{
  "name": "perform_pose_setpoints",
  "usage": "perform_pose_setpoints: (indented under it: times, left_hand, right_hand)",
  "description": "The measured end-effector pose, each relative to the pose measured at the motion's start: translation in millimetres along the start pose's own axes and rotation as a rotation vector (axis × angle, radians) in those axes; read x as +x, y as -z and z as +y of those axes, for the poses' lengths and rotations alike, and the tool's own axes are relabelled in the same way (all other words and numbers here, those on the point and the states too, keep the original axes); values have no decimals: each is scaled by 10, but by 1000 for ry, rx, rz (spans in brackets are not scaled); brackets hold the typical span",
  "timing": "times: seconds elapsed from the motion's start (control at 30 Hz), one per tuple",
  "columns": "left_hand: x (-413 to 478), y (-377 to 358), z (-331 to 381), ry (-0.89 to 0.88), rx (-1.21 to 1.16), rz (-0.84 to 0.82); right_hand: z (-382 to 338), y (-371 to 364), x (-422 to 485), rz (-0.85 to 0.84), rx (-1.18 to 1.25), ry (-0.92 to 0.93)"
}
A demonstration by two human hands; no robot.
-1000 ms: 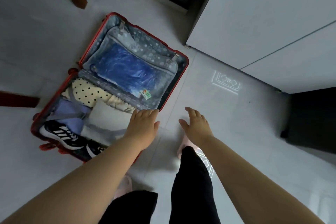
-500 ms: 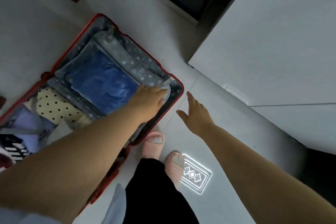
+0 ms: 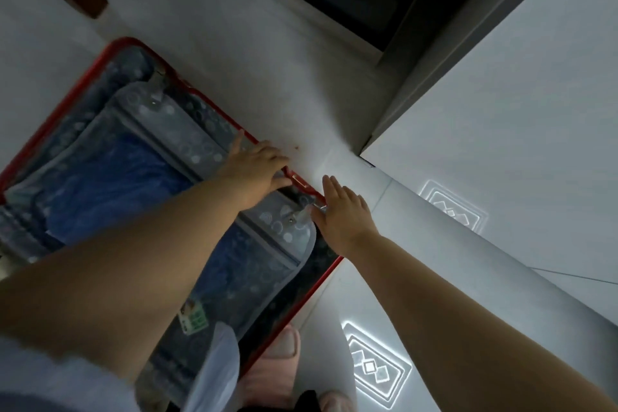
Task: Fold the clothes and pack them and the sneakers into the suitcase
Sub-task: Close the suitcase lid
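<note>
— Entry one, the suitcase (image 3: 294, 308)?
— Red, open on the floor (image 3: 267, 94); only the lid half shows. Blue garment (image 3: 110, 174) behind its grey divider (image 3: 180, 134). Sneakers: out of view.
— Hands?
— Left hand (image 3: 254, 167): my fingers curl over the far rim. Right hand (image 3: 344, 217): fingers straight, holding nothing, at that rim just beside it.
— Hazards?
— A one-handed grip may slip and drop the lid. My right fingers could get pinched. My slipper (image 3: 281, 348) sits beside the near edge.
</note>
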State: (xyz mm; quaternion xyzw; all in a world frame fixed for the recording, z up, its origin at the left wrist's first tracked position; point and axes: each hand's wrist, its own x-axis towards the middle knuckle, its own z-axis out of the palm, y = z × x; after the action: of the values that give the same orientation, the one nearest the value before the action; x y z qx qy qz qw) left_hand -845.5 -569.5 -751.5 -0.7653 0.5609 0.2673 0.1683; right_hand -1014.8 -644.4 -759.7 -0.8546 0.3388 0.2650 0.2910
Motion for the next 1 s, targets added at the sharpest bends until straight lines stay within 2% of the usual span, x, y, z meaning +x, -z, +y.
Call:
perform_pose_setpoints:
  times: [0.07,0.23,0.33,0.5,0.73,0.9,1.0]
  left_hand:
    - [10,-47,-65,-36,25,57]
    - [-260,-18,-136,-54,-90,195]
    - [-606,98,-68,-44,-135,243]
    - [-1425,314,44,-49,-161,273]
    - [-2698,372,-79,-91,-54,245]
    - [-3449,322,-261,-101,-20,251]
    - [-3783,213,-390,-109,0,268]
  right_hand:
    - [-14,-29,69,-8,5,3]
    - [-131,29,-177,184,60,40]
    - [-293,81,-575,233,61,49]
    - [-636,19,-1392,319,93,36]
    - [-1374,-295,-2494,592,106,6]
    - [-1907,-412,-2995,636,65,-51]
    - [-2191,-429,-3185,544,-9,-127]
